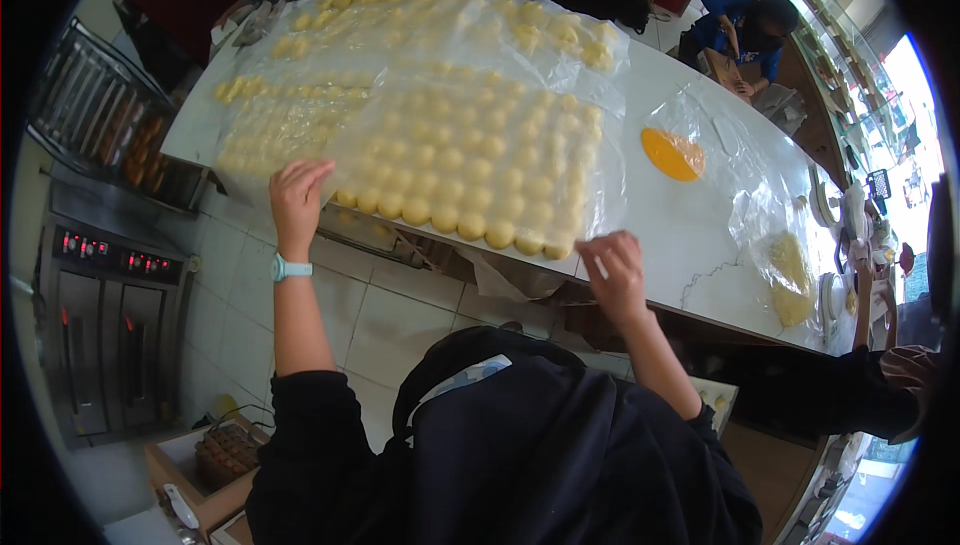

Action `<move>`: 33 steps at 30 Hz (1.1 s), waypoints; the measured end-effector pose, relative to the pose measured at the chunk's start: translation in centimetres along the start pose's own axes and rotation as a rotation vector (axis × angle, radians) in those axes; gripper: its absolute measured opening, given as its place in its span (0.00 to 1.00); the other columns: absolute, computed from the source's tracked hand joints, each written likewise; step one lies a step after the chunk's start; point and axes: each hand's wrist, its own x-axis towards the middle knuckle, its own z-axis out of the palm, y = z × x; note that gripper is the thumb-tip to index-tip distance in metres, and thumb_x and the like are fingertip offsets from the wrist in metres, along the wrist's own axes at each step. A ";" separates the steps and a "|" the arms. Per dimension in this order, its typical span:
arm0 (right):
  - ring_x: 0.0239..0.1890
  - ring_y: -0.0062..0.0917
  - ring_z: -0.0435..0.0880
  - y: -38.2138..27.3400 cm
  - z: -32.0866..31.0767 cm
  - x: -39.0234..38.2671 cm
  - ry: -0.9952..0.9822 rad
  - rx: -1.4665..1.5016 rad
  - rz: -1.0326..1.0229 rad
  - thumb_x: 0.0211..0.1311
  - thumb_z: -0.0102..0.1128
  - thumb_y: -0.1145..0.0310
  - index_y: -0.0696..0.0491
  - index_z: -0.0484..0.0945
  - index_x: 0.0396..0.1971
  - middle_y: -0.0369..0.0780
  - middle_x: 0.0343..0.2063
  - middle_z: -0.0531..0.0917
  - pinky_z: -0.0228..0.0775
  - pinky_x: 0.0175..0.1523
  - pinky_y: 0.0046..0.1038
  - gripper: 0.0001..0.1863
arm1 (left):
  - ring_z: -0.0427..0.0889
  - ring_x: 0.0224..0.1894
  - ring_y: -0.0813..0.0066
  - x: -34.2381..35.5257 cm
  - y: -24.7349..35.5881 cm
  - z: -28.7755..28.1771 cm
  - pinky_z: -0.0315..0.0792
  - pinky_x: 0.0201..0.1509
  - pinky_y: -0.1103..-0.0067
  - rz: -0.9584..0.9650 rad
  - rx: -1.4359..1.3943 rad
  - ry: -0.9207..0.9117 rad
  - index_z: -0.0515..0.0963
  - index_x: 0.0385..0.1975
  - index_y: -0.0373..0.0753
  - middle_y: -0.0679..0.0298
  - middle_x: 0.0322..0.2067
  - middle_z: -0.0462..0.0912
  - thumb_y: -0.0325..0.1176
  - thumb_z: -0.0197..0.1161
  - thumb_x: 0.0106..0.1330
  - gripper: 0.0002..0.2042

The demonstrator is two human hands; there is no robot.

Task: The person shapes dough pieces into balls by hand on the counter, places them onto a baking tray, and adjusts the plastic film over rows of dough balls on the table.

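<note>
Rows of round yellow dough balls [471,226] lie on the white table in front of me, under a clear plastic sheet [430,135]. At the near left edge of the sheet, my left hand [298,190] has its fingers closed together on the plastic; a light-blue watch [290,267] is on that wrist. My right hand [618,275] is at the sheet's near right corner, fingers pinched on the film beside the last dough balls. The front row of balls shows uncovered along the table edge.
Right of the dough, the white table [655,235] bears an orange scraper [673,154] and a plastic-covered dough lump [790,280]. A person in blue [740,35] works at the far right. An oven [115,315] and tray rack [110,110] stand at left.
</note>
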 end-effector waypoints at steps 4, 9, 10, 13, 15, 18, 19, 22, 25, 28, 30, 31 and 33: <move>0.32 0.30 0.75 0.1 1.5 -3.4 -0.162 0.043 0.002 0.46 0.61 0.80 0.52 0.80 0.32 0.36 0.28 0.76 0.66 0.44 0.33 0.11 | 0.77 0.46 0.69 -3.5 -0.4 0.8 0.64 0.51 0.74 -0.086 0.022 -0.111 0.82 0.35 0.42 0.68 0.39 0.83 0.24 0.59 0.56 0.09; 0.33 0.29 0.75 0.2 2.5 -4.8 -0.179 0.078 0.022 0.46 0.61 0.80 0.51 0.80 0.32 0.36 0.29 0.76 0.66 0.47 0.33 0.12 | 0.76 0.49 0.69 -5.6 -0.6 1.6 0.64 0.52 0.74 -0.119 0.049 -0.134 0.82 0.35 0.42 0.69 0.42 0.82 0.22 0.58 0.57 0.10; 0.33 0.29 0.75 0.4 2.5 -4.9 -0.195 0.080 0.018 0.46 0.60 0.81 0.51 0.80 0.32 0.36 0.29 0.76 0.66 0.47 0.34 0.12 | 0.75 0.49 0.68 -5.9 -0.8 1.8 0.64 0.53 0.73 -0.135 0.037 -0.120 0.82 0.36 0.42 0.69 0.43 0.82 0.22 0.58 0.56 0.11; 0.33 0.29 0.75 1.2 2.4 -5.2 -0.295 0.107 -0.008 0.44 0.60 0.81 0.51 0.80 0.31 0.35 0.30 0.76 0.66 0.46 0.33 0.12 | 0.75 0.51 0.65 -6.6 -0.8 2.4 0.64 0.54 0.71 -0.168 0.004 -0.057 0.79 0.41 0.42 0.66 0.45 0.80 0.22 0.60 0.54 0.14; 0.34 0.30 0.76 1.2 1.8 -4.7 -0.298 0.165 0.008 0.44 0.60 0.81 0.52 0.80 0.30 0.36 0.30 0.77 0.66 0.46 0.33 0.11 | 0.74 0.52 0.63 -7.0 -0.6 2.5 0.64 0.54 0.69 -0.181 -0.022 -0.012 0.76 0.45 0.42 0.64 0.46 0.79 0.22 0.60 0.53 0.17; 0.34 0.30 0.76 2.1 1.2 -4.6 -0.225 0.209 0.086 0.45 0.59 0.81 0.53 0.79 0.29 0.38 0.30 0.78 0.66 0.46 0.32 0.10 | 0.70 0.55 0.58 -7.7 0.2 2.5 0.64 0.54 0.67 -0.246 0.074 0.055 0.69 0.52 0.42 0.57 0.52 0.72 0.22 0.60 0.53 0.24; 0.34 0.31 0.77 2.8 0.9 -4.7 -0.150 0.199 0.141 0.46 0.59 0.80 0.53 0.79 0.29 0.39 0.30 0.79 0.66 0.46 0.32 0.09 | 0.69 0.56 0.57 -8.2 0.4 2.7 0.64 0.55 0.65 -0.337 0.141 0.127 0.67 0.53 0.41 0.55 0.54 0.69 0.22 0.59 0.53 0.24; 0.34 0.33 0.78 5.2 -0.2 -4.9 -0.066 0.111 0.291 0.50 0.57 0.80 0.57 0.78 0.30 0.42 0.30 0.79 0.69 0.43 0.31 0.06 | 0.68 0.57 0.58 -11.0 -2.1 4.1 0.64 0.56 0.64 -0.693 -0.035 0.412 0.63 0.56 0.39 0.54 0.56 0.66 0.23 0.57 0.56 0.25; 0.35 0.31 0.79 7.1 -1.5 -5.1 0.034 0.092 0.496 0.54 0.55 0.79 0.59 0.77 0.32 0.43 0.31 0.79 0.70 0.43 0.28 0.05 | 0.69 0.55 0.60 -9.9 -2.9 3.7 0.65 0.57 0.66 -1.252 -0.641 0.703 0.62 0.56 0.37 0.56 0.55 0.67 0.29 0.58 0.59 0.24; 0.35 0.29 0.80 7.6 -2.0 -5.4 0.087 0.093 0.578 0.57 0.55 0.77 0.60 0.77 0.33 0.42 0.32 0.79 0.71 0.43 0.25 0.05 | 0.70 0.52 0.63 -9.3 -3.1 2.8 0.68 0.55 0.70 -1.571 -1.262 0.834 0.63 0.54 0.34 0.56 0.51 0.69 0.37 0.59 0.61 0.24; 0.36 0.30 0.80 7.5 -1.9 -5.5 0.081 0.089 0.586 0.57 0.55 0.77 0.60 0.77 0.34 0.42 0.32 0.79 0.72 0.43 0.25 0.05 | 0.71 0.50 0.65 -9.2 -3.3 2.7 0.70 0.54 0.72 -1.568 -1.555 0.877 0.64 0.53 0.33 0.56 0.50 0.70 0.41 0.60 0.62 0.25; 0.35 0.29 0.80 7.4 -1.8 -5.4 0.068 0.081 0.579 0.57 0.55 0.77 0.59 0.77 0.33 0.42 0.33 0.79 0.72 0.42 0.25 0.05 | 0.72 0.50 0.66 -9.0 -3.3 3.0 0.70 0.53 0.73 -1.529 -1.487 0.810 0.65 0.52 0.32 0.56 0.48 0.71 0.40 0.61 0.62 0.24; 0.35 0.29 0.80 7.2 -1.7 -5.3 0.057 0.075 0.573 0.57 0.54 0.77 0.59 0.77 0.33 0.42 0.33 0.79 0.72 0.42 0.25 0.05 | 0.73 0.49 0.67 -9.2 -3.6 3.4 0.71 0.52 0.74 -1.487 -1.419 0.745 0.66 0.51 0.31 0.56 0.47 0.73 0.39 0.62 0.62 0.23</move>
